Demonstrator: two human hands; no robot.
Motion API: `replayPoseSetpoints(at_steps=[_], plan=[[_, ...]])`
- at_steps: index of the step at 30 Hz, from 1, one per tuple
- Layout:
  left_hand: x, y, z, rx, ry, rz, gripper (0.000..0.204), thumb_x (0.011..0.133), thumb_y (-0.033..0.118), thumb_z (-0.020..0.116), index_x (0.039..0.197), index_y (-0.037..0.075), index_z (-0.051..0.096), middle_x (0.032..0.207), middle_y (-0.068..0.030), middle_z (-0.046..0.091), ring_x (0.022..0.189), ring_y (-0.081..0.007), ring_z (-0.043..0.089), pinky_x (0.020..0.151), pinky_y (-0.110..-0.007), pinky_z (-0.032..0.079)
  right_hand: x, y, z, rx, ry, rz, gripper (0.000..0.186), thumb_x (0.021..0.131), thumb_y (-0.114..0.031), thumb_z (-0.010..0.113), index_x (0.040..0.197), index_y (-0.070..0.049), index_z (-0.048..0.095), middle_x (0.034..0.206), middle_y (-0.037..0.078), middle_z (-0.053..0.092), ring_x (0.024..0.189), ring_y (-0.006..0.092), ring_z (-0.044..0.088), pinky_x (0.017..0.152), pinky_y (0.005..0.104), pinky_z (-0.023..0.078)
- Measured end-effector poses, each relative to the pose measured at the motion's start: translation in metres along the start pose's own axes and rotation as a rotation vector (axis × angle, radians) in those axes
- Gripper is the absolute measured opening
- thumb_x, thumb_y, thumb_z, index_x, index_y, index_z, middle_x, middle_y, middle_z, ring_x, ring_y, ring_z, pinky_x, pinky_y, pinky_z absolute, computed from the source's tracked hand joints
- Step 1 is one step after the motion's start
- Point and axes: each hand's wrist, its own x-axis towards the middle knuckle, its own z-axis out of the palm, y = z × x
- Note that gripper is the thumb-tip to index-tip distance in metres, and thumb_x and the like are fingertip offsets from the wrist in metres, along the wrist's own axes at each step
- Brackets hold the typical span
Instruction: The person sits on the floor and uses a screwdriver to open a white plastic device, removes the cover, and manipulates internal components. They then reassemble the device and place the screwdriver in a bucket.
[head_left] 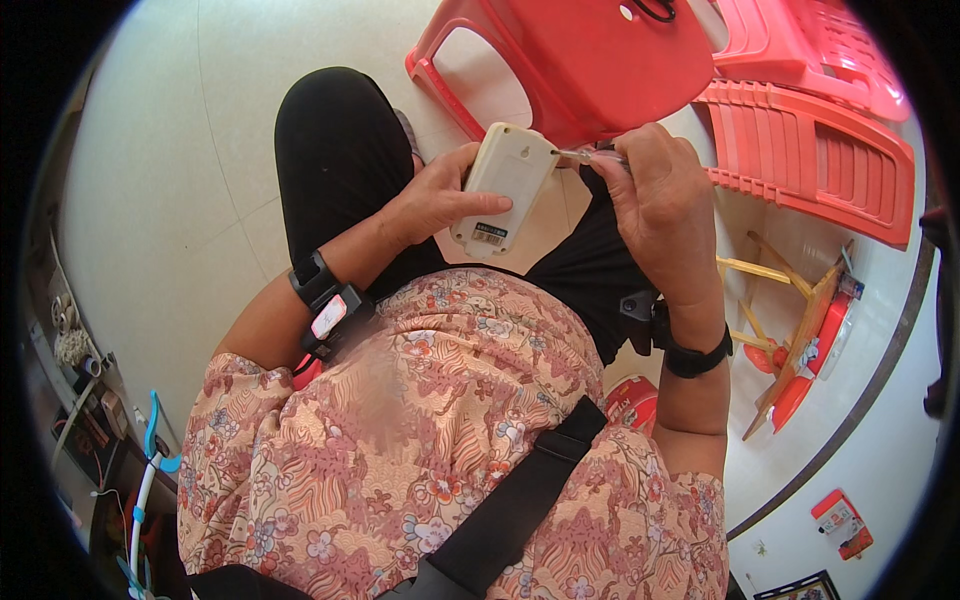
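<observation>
In the head view, my left hand (445, 200) grips a white plastic device (508, 175), back side up, with a label at its lower end and small holes at its corners. My thumb lies across the device's back. My right hand (650, 195) is closed around a small screwdriver (598, 158), whose thin metal shaft points left to the upper right corner of the device. The tip appears to be at the corner hole; whether it is seated there is too small to tell.
A red plastic stool (590, 55) stands beyond my knees. Red plastic chairs (810, 165) and a yellow wooden folding piece (775, 275) are at the right. Shelved clutter (85, 360) and a blue-and-white pole-like object (150, 450) are at the left.
</observation>
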Motion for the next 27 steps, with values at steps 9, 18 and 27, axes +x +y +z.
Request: replayPoseSetpoints(at_steps=[9,18,27], plan=[[0.000,0.000,-0.001,0.012,-0.011,-0.017,0.059,0.082,0.019,0.076,0.132,-0.001,0.051,0.111,-0.0096,0.066,0.097,-0.0152,0.065,0.085,-0.030,0.054,0.002,0.001,0.000,0.124,-0.048,-0.026,0.023,0.082,-0.009,0.069,0.086,-0.004,0.047,0.080,0.013,0.049,0.076,0.0334,0.054,0.069,0.0417,0.044],[0.001,-0.003,-0.003,0.030,0.005,-0.020,0.060,0.082,0.019,0.077,0.131,-0.002,0.051,0.110,-0.0103,0.067,0.096,-0.0158,0.066,0.084,-0.030,0.054,0.000,0.003,0.001,0.224,-0.073,0.019,0.024,0.082,-0.008,0.069,0.087,-0.003,0.046,0.082,0.014,0.051,0.078,0.0364,0.055,0.068,0.0438,0.045],[0.001,-0.006,-0.004,0.037,-0.003,-0.015,0.059,0.082,0.019,0.077,0.131,-0.002,0.051,0.111,-0.0103,0.067,0.097,-0.0157,0.066,0.085,-0.030,0.054,-0.005,0.003,0.010,0.258,-0.025,0.110,0.024,0.085,-0.012,0.070,0.087,-0.003,0.048,0.074,0.016,0.053,0.068,0.0373,0.057,0.058,0.0439,0.045]])
